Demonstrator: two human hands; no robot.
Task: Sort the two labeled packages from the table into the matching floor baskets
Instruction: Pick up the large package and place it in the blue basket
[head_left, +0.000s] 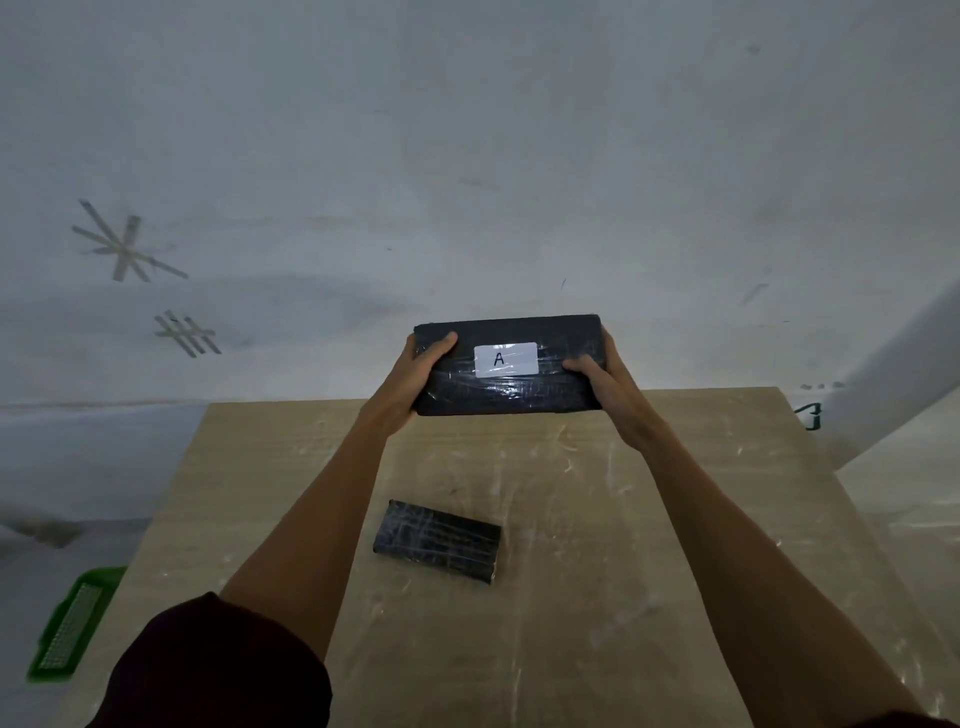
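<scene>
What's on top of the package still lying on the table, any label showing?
No label shows on the second package: only black wrap and shiny tape. Its underside against the table is hidden, so a label may be there.

Raised package (511, 387): black wrapping under glossy, wrinkled clear film that catches the light, bearing a smooth white paper label (506, 358). Second package (437, 540): the same dark wrapping with shiny creased film. Table (649, 519): pale wood-grain top covered with crinkled, sheeny clear film; wall (467, 156): matt, scuffed paint; basket (72, 623): green plastic with a perforated side.
</scene>
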